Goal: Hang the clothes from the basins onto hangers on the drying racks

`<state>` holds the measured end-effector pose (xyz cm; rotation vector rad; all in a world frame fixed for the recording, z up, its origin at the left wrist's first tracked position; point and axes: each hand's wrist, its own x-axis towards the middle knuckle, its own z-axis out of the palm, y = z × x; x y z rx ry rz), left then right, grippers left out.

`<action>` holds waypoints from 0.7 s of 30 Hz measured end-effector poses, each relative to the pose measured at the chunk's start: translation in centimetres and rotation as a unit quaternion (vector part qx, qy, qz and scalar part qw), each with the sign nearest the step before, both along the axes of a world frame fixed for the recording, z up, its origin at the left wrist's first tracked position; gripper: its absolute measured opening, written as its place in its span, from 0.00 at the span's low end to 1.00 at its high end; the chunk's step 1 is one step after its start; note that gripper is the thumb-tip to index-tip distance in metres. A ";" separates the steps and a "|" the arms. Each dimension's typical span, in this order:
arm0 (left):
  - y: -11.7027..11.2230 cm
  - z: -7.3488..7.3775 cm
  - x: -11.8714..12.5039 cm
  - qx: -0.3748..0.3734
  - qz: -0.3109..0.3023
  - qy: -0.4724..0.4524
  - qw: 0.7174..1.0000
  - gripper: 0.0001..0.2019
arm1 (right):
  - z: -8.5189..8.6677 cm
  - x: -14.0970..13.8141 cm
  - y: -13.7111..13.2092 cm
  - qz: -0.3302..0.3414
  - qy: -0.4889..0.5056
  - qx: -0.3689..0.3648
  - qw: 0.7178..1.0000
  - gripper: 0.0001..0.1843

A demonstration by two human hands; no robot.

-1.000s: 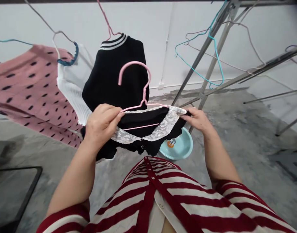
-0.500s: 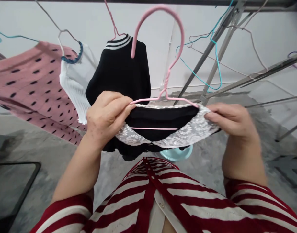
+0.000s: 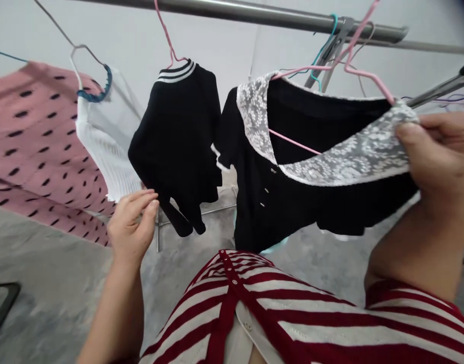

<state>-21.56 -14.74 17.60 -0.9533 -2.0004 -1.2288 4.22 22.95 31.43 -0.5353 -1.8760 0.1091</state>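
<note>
A: What was the room like?
B: A grey concrete floor (image 3: 57, 263), a white wall (image 3: 224, 35), and a steel drying rail (image 3: 254, 15) overhead.
A: And the garment?
B: A black blouse (image 3: 292, 212) with a lace collar (image 3: 349, 156), a pink wire hanger (image 3: 372, 81) inside its neck, held up just beside a hanging black sweater (image 3: 174, 146).
A: The grips?
B: The right hand (image 3: 440, 156) pinched the collar between thumb and fingers; the left hand (image 3: 131, 227) was loosely open, holding nothing, near the sweater's hem
</note>
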 end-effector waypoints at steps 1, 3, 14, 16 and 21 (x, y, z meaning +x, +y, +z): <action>0.1 -0.8 -0.1 0.001 -0.005 -0.010 1.000 0.07 | 0.2 -1.2 -0.1 0.002 0.006 0.008 1.000 0.07; 0.1 -2.2 -0.2 -0.009 -0.018 -0.023 1.000 0.06 | 0.3 -4.0 0.2 0.028 0.034 -0.011 0.999 0.05; -2.7 -7.3 -0.4 -0.066 -0.034 -0.092 0.993 0.08 | 0.1 -17.7 2.0 0.203 0.121 -0.258 0.937 0.06; -3.1 -8.0 -0.3 -0.064 -0.037 -0.108 0.991 0.08 | 0.1 -19.4 1.9 0.201 0.123 -0.244 0.941 0.07; -3.6 -9.6 0.1 -0.064 -0.025 -0.155 0.986 0.09 | -1.2 -22.3 1.8 0.209 0.137 -0.233 0.940 0.07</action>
